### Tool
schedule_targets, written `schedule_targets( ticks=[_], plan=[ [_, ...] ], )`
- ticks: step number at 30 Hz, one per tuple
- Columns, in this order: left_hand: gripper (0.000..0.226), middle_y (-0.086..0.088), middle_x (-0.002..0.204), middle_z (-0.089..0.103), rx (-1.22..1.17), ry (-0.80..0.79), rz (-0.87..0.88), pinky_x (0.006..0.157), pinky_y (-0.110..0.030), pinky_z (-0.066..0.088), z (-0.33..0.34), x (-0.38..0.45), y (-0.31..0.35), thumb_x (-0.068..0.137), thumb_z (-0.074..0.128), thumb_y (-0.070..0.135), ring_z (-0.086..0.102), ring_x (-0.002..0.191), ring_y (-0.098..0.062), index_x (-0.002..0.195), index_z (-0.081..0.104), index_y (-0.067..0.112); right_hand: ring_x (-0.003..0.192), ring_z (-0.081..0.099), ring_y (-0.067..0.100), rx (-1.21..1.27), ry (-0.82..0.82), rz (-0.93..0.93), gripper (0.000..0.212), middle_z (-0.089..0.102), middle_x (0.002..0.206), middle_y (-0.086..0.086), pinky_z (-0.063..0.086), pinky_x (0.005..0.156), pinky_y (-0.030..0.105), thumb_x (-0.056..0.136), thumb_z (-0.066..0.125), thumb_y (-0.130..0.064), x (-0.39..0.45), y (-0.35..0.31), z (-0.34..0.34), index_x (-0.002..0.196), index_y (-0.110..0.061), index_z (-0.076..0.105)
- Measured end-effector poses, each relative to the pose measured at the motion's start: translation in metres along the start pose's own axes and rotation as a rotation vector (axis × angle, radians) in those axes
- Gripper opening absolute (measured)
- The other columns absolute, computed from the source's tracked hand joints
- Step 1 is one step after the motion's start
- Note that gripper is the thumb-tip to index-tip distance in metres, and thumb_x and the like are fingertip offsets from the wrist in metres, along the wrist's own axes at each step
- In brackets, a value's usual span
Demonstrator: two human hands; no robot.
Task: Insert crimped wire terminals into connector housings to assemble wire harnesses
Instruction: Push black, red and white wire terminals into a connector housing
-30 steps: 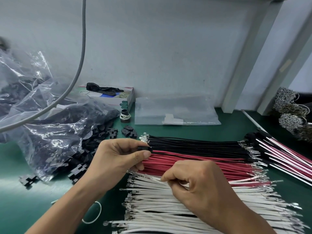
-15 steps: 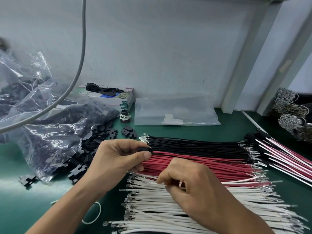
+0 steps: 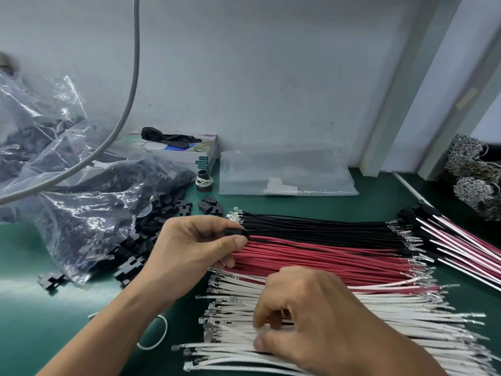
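White wires (image 3: 339,318): lying lengthwise across the bench's near edge, the right hand (image 3: 306,318) apparently pinching one, below-right of the left hand (image 3: 195,248) gripping a black housing (image 3: 236,232).

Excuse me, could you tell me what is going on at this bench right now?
A person is assembling wire harnesses by hand. The left hand pinches a small black connector housing between thumb and forefinger above the red wires. The right hand reaches down into the white wires, its fingers curled as if picking one out, though no wire is clearly lifted yet. Black wires lie behind, and a plastic bag of black housings sits at left.
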State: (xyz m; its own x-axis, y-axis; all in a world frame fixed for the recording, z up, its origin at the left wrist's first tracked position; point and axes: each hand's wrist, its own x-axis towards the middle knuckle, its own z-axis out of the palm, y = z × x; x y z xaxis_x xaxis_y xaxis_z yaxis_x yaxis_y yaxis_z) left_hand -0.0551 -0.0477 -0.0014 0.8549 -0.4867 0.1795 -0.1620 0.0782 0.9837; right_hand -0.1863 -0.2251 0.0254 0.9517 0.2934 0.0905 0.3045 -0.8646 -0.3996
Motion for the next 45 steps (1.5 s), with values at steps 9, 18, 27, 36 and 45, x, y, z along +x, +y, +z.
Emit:
schedule_targets(
  ticks=[9,18,27,36,45],
  plan=[
    [0.025,-0.013,0.076,0.078,0.005,-0.002,0.000,0.055,-0.021,0.056,0.000,0.000,-0.001,0.070,0.087,0.026,0.070,0.058,-0.019,0.092,0.083,0.018,0.080,0.052,-0.012,0.028,-0.032,-0.006,0.018,0.051,0.070,-0.029,0.032,0.066,0.002,0.081,0.062,-0.047,0.001,-0.005,0.004,0.089,-0.033,0.070],
    [0.023,-0.013,0.073,0.077,0.018,-0.004,0.005,0.056,-0.021,0.056,-0.001,-0.001,0.000,0.071,0.086,0.026,0.070,0.058,-0.019,0.093,0.083,0.019,0.082,0.055,-0.009,-0.009,-0.060,0.007,0.029,0.054,0.075,-0.028,0.031,0.064,0.005,0.076,0.065,-0.059,0.000,-0.008,0.003,0.095,-0.037,0.067],
    [0.024,-0.012,0.075,0.077,0.009,-0.007,0.000,0.057,-0.022,0.056,-0.002,-0.001,0.000,0.071,0.087,0.027,0.071,0.059,-0.019,0.093,0.083,0.018,0.088,0.059,-0.005,0.127,0.038,0.092,0.009,0.062,0.090,-0.028,0.036,0.072,0.011,0.088,0.063,-0.040,-0.003,-0.002,-0.010,0.094,-0.035,0.068],
    [0.026,-0.014,0.075,0.077,-0.034,-0.005,0.002,0.056,-0.023,0.057,0.000,-0.001,0.005,0.068,0.087,0.023,0.071,0.058,-0.020,0.092,0.084,0.017,0.073,0.059,0.008,-0.042,0.654,0.164,0.014,0.056,0.080,-0.017,0.048,0.059,0.027,0.092,0.063,-0.040,-0.004,0.013,-0.019,0.082,-0.034,0.072],
    [0.024,-0.014,0.075,0.077,-0.045,-0.004,-0.002,0.056,-0.024,0.057,0.002,-0.003,0.009,0.068,0.086,0.024,0.071,0.058,-0.021,0.091,0.084,0.016,0.072,0.060,0.008,-0.021,0.694,0.115,0.010,0.057,0.079,-0.017,0.050,0.058,0.030,0.088,0.067,-0.036,-0.003,0.016,-0.014,0.082,-0.033,0.074]
  ],
)
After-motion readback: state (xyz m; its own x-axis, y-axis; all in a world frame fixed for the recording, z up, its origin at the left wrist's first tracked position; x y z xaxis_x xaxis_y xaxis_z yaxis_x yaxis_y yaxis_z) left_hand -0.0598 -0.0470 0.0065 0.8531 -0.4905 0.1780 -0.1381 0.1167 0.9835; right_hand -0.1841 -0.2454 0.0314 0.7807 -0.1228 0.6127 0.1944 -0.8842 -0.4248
